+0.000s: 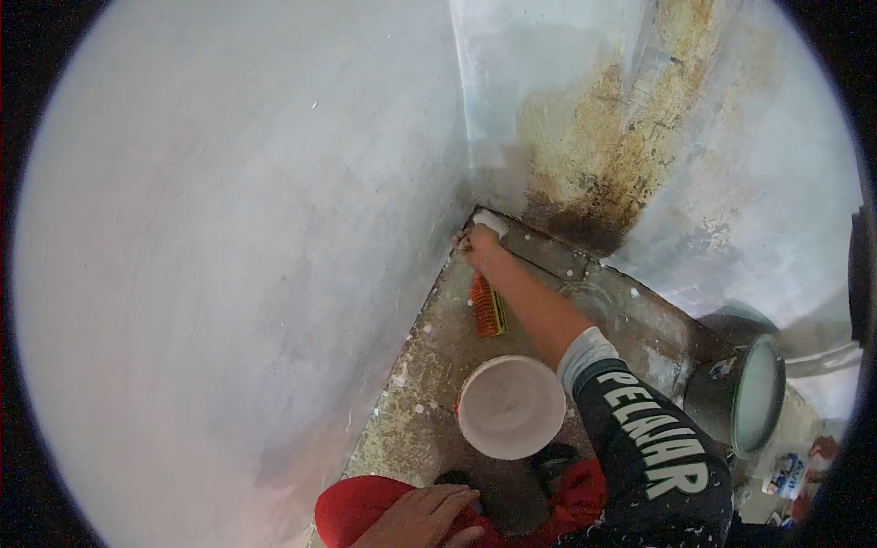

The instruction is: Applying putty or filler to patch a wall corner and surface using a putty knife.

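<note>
My right arm, in a dark sleeve, stretches to the floor corner where two walls meet. My right hand is closed there, close to the left wall's foot. A small white thing shows just past its fingers; I cannot tell its kind, or whether the hand grips it. Just nearer than the hand is an oblong red-orange and yellow thing, its upper end hidden by the hand. My left hand lies flat on my red-clad knee, fingers stretched and holding nothing. Between my arm and knees stands a round bucket, whitish inside.
A dark bucket with a pale top is at the right, by the wall. Beyond it lies a blue-and-white package. The far wall has a brown, peeling stain. White spots dot the worn floor. A pale wall fills the left.
</note>
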